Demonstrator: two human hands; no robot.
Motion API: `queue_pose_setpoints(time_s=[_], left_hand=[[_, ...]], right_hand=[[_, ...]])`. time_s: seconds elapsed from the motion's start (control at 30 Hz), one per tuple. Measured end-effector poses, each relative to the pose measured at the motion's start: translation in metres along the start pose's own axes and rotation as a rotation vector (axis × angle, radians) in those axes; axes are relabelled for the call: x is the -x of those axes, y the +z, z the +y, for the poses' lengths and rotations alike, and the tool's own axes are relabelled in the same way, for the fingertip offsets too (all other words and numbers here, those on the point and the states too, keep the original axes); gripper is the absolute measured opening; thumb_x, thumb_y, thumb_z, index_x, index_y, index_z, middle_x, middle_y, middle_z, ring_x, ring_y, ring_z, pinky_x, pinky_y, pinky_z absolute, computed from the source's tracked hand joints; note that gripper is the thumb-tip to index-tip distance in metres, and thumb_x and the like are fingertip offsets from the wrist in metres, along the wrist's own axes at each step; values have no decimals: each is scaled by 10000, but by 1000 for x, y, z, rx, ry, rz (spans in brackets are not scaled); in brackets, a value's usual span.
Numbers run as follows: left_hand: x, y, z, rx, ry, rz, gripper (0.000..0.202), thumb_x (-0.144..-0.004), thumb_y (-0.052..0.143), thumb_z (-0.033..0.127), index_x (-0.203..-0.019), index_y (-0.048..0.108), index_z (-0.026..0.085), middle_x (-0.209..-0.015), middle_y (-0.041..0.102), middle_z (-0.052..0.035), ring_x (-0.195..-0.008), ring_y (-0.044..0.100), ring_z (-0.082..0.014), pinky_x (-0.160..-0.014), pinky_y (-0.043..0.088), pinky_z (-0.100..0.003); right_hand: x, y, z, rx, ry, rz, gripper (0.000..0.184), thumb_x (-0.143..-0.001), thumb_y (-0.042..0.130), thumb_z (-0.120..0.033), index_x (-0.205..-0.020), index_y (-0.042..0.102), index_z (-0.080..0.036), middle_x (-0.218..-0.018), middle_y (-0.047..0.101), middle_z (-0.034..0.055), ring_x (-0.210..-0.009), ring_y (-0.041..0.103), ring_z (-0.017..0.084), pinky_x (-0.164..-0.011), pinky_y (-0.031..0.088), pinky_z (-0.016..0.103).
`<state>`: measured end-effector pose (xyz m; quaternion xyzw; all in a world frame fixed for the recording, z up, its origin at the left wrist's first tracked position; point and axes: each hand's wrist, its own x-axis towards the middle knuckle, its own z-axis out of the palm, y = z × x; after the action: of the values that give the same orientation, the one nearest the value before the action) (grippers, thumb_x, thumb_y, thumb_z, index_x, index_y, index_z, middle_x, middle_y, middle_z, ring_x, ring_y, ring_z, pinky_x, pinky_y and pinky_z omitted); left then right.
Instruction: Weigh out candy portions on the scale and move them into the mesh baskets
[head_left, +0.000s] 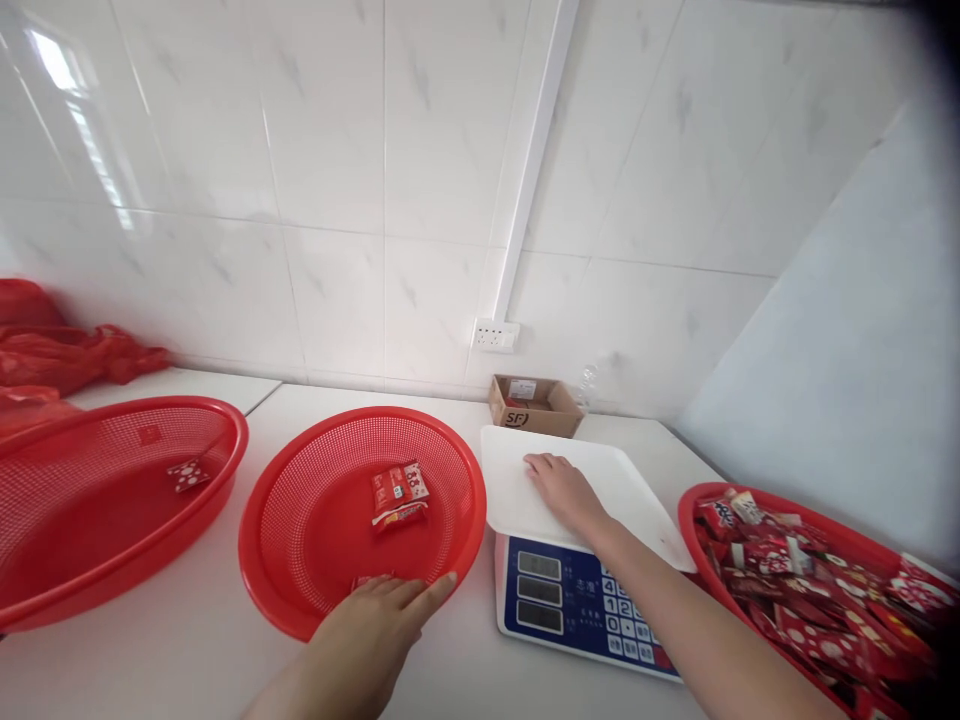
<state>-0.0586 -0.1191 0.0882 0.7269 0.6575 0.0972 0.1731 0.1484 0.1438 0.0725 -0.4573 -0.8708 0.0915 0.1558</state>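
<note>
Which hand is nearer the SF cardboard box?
Right: right hand over the white scale pan, in front of the SF cardboard box; left hand farther, at the middle red basket's near rim.

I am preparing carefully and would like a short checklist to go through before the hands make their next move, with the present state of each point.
1. Right hand away from the scale's white tray: not ok, it is over the tray.
2. Left hand at the middle basket: ok, at its near rim.
3. A packet inside that basket: ok.
4. Scale displays readable: cannot tell, digits too faint.
5. Packets in the right basket: ok, many lie there.
</note>
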Motion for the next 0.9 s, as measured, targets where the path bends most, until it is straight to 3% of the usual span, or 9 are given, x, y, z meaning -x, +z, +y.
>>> queue_pose_setpoints(time_s=[0.13, 0.27, 0.4, 0.5, 0.6, 0.73, 0.8, 0.9], left_hand=[[-1, -3, 3, -36, -7, -32, 602, -885, 375, 108, -1443, 349, 331, -1265, 623, -66, -1160, 577, -261, -986, 430, -439], [-3, -2, 5, -69, 12, -34, 613, -896, 380, 122, -1463, 295, 338, -1262, 618, -65, -1153, 577, -259, -992, 423, -432], [-5, 2, 5, -68, 13, -13, 615, -904, 383, 131, -1471, 267, 339, -1266, 612, -65, -1156, 573, -252, -992, 422, -427], [-6, 1, 2, -77, 11, -2, 615, -901, 385, 125, -1466, 278, 341, -1286, 601, -58, -1162, 570, -240, -980, 434, -406], [-7, -6, 0, -87, 35, -7, 612, -890, 380, 114, -1457, 309, 333, -1291, 604, -56, -1152, 580, -227, -960, 452, -382], [-14, -17, -8, -103, 30, 17, 643, -860, 341, 80, -1445, 338, 348, -1248, 641, -33, -1088, 625, -184, -907, 486, -307], [-22, -18, -22, -153, -15, 55, 675, -836, 315, 56, -1441, 346, 355, -1248, 644, -27, -1044, 652, -190, -836, 514, -296], [-43, -10, -58, -251, -61, 111, 635, -873, 250, 93, -1440, 350, 360, -1233, 652, -13, -932, 692, -230, -680, 540, -310]], right_hand=[[-18, -3, -13, -157, 108, 132, 408, -946, 246, -330, -1215, 518, -191, -1071, 658, 122, -992, 616, 246, -840, 467, 385], [-23, 3, -61, -355, 15, 102, 477, -957, 221, -463, -1317, 429, -229, -1152, 649, 80, -988, 635, 189, -819, 505, 337], [-2, 11, -108, -413, -313, -119, 542, -879, 472, -462, -1373, 428, -244, -1369, 525, 88, -1236, 500, 216, -1014, 409, 402], [20, 9, -121, -256, -485, -365, 416, -881, 488, -385, -1272, 559, -264, -1292, 600, 69, -1217, 518, 250, -1112, 229, 542], [39, -5, -118, -238, -497, -427, 362, -923, 423, -367, -1220, 606, -270, -1221, 648, 48, -1160, 558, 235, -1117, 209, 550], [66, -35, -95, -357, -457, -384, 439, -908, 480, -392, -1314, 538, -234, -1316, 578, 60, -1222, 501, 194, -1057, 364, 356], [79, -50, -74, -363, -399, -355, 463, -902, 499, -400, -1333, 518, -232, -1342, 555, 53, -1232, 494, 176, -1051, 370, 316], [100, -74, -26, -245, -185, -238, 468, -888, 519, -368, -1330, 519, -215, -1371, 528, 59, -1270, 463, 181, -1083, 341, 335]])
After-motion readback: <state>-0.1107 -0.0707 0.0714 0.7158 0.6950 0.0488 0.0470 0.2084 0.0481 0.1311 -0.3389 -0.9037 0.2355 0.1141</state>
